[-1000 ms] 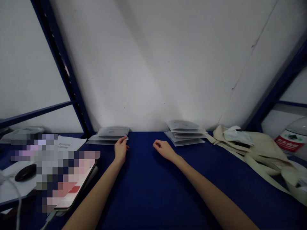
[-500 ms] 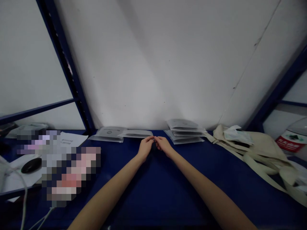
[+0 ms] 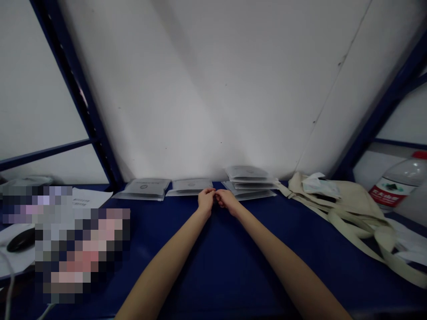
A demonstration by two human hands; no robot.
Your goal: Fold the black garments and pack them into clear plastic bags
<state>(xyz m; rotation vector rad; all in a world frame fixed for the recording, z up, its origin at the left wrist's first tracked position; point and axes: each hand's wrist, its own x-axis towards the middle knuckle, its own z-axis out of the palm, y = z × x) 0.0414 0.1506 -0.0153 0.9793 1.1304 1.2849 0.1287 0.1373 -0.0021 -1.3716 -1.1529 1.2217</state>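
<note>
My left hand and my right hand meet fingertip to fingertip above the back part of a blue table. Both have their fingers bent and pinched together; whether something small is between them I cannot make out. Just behind my left hand lies a frosted zip bag with a round printed mark. Further left is a similar bag. Close behind my right hand, a stack of several such bags rests by the wall.
A beige cloth bag with long straps lies on the right, a white packet on it. Beyond stands a red-capped bottle. At left are papers, a black computer mouse, cables and blurred-out items. A white wall closes the back.
The view has turned slightly right. My left hand has moved closer to my right. The middle bag sits further right, apart from the left bag, with its printed mark now showing.
</note>
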